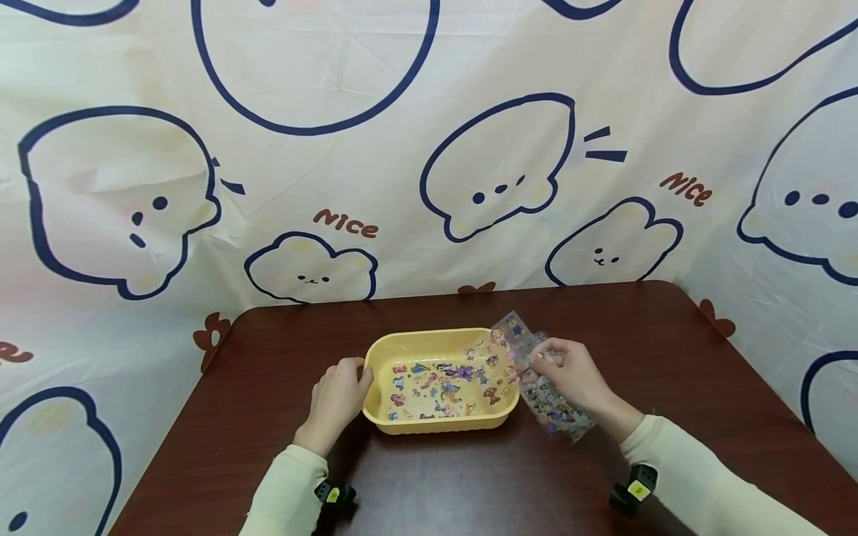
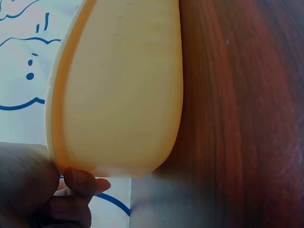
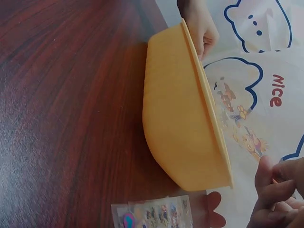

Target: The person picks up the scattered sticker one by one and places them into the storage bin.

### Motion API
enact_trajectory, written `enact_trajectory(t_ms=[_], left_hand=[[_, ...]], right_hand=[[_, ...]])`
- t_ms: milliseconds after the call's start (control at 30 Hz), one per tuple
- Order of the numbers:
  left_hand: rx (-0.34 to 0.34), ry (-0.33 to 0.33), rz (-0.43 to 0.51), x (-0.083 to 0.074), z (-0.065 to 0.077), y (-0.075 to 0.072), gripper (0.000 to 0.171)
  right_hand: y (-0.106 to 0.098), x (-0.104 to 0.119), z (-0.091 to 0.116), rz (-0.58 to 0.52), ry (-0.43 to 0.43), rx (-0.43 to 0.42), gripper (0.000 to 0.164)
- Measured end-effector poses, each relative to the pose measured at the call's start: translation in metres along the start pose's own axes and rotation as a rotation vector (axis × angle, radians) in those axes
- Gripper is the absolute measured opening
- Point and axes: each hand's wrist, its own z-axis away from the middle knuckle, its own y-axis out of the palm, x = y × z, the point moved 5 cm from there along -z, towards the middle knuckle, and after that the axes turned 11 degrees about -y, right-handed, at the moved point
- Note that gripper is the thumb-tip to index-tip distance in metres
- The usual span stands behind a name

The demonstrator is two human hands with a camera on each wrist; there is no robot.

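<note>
A yellow plastic basin [image 1: 429, 426] stands on the table, with many small cartoon stickers [image 1: 447, 387] showing inside it. My left hand [image 1: 337, 398] grips the basin's left end, fingers and thumb curled at the rim, as the left wrist view also shows. At the other end, my right hand [image 1: 570, 372] pinches a clear sticker sheet [image 3: 250, 141] by its edge. That sheet reaches over the right rim, above the inside of the basin. Below the right hand, several clear sticker packets [image 1: 559, 411] lie on the table beside the basin; their overlaps hide how many there are.
The dark brown wooden table [image 1: 429, 487] extends on all sides of the basin. A pale cloth [image 1: 375, 171] with blue cartoon outlines hangs behind the table's far edge and at both sides. Each forearm wears a black wrist strap [image 1: 633, 489].
</note>
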Motion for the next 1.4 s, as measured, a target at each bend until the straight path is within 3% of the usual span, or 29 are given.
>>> enact_trajectory(t_ms=[233, 400, 833, 1167, 1400], left_hand=[[0.001, 0.0, 0.008, 0.001, -0.001, 0.001, 0.036], [-0.002, -0.002, 0.005, 0.001, -0.002, 0.001, 0.036], [0.005, -0.008, -0.007, 0.0, -0.003, 0.001, 0.036], [0.016, -0.006, -0.013, 0.0, -0.004, 0.002, 0.037], [0.03, -0.021, -0.014, 0.001, -0.005, 0.002, 0.038]], right_hand=[[0.01, -0.001, 0.001, -0.037, 0.035, 0.03, 0.015], [0.016, 0.003, 0.0, -0.052, 0.015, 0.043, 0.017], [0.026, 0.002, -0.002, 0.033, 0.033, 0.032, 0.009], [0.037, 0.006, -0.005, -0.003, 0.01, 0.05, 0.009], [0.043, 0.01, -0.008, 0.076, 0.034, 0.054, 0.01]])
